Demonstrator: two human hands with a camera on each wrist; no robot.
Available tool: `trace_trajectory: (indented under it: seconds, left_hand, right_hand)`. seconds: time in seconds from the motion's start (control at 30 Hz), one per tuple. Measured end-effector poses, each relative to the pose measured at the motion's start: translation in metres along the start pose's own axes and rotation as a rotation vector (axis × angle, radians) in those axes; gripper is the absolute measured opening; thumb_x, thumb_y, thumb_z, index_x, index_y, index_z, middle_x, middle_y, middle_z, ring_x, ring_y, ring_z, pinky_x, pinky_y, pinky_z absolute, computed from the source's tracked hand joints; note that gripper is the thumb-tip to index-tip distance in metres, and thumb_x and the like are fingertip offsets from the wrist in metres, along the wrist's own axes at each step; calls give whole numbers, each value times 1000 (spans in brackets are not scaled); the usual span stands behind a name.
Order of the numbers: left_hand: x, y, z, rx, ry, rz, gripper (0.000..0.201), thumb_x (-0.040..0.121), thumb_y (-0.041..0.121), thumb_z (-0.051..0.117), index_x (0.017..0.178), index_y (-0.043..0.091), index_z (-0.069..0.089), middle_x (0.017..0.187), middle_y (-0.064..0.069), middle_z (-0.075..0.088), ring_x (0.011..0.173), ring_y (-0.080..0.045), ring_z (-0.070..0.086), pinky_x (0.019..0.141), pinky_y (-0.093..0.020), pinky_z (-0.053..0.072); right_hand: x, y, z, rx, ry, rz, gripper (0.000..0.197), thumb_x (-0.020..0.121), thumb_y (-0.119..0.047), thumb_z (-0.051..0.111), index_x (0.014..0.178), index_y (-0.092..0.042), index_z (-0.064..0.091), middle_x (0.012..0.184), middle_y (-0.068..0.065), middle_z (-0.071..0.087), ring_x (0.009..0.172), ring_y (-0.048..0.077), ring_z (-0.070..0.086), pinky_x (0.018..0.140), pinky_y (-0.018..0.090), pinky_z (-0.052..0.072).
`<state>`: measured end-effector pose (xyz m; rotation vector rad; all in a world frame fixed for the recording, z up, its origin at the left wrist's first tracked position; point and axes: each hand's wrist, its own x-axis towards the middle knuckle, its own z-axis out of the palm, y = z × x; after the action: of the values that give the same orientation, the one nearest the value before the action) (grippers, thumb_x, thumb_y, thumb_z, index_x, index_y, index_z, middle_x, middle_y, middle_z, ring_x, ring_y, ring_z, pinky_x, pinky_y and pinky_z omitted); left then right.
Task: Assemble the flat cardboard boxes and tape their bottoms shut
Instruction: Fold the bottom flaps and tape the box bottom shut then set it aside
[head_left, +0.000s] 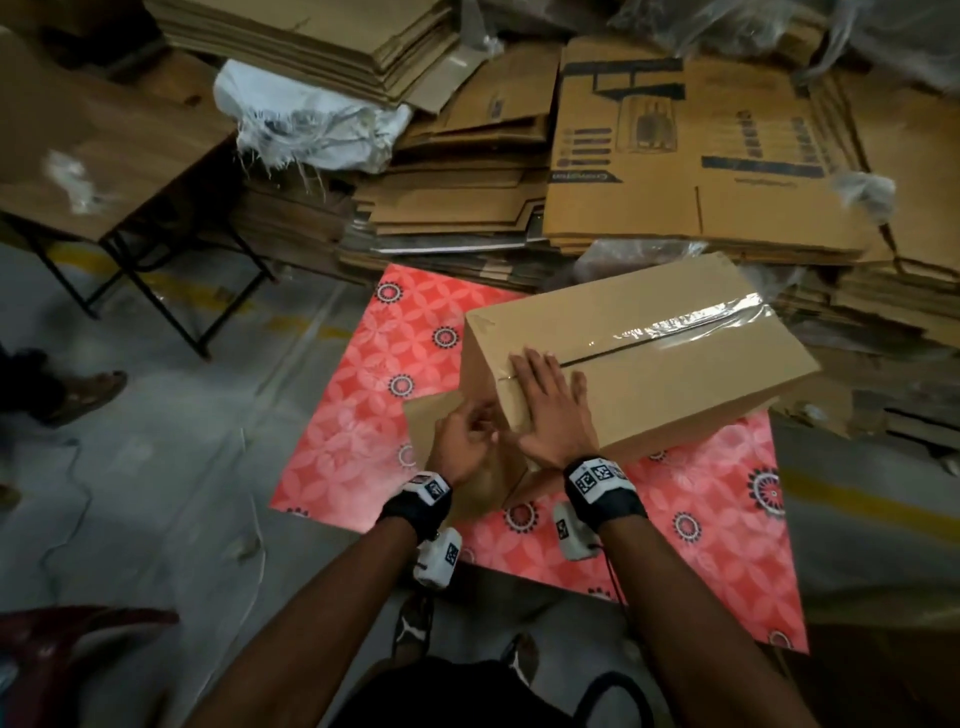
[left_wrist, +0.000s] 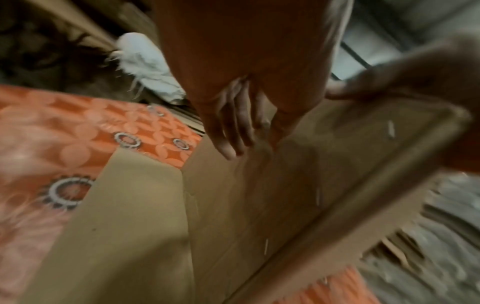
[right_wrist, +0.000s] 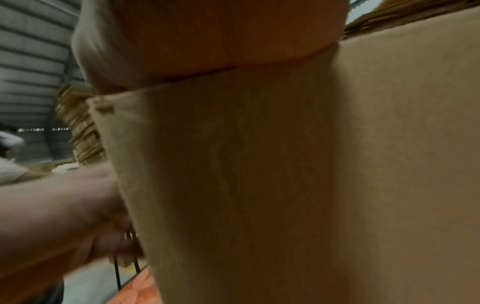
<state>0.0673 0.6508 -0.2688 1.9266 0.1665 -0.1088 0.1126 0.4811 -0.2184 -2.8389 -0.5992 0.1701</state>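
Head view: the box (head_left: 639, 358) is steadied at 3 o'clock by the flat, open right hand (head_left: 550, 410) so tape (head_left: 691, 325) can be pressed; the left hand (head_left: 465, 441) looks curled, its hold unclear.

Dark print on flat carton (head_left: 675, 156) upside down, blurred; no text legible anywhere.

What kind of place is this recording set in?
Probably a warehouse or packing area: stacks of flattened cartons crowd the bare floor, and an assembled cardboard box lies on a patterned mat.
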Motion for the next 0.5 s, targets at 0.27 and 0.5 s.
trace_trajectory:
  seconds: [0.27, 0.5]
  left_hand:
    - [13, 5, 2, 281, 103, 165, 30, 84, 26, 59, 111, 17, 70, 108, -8, 75, 98, -34, 67, 84, -35, 49]
    - [16, -6, 10, 240, 201, 301, 27, 85, 12, 66, 110, 4, 74, 101, -15, 75, 88, -34, 70, 81, -36, 49]
  right_hand:
    - [0, -9, 3, -64, -29, 55, 119, 67, -59, 55, 163, -31, -9, 172, -5, -12, 158, 25, -9, 122, 65, -1]
    - [2, -4, 4, -12, -15, 24, 118, 74, -57, 67, 164, -29, -4, 172, -4, -10, 158, 26, -7, 120, 70, 2]
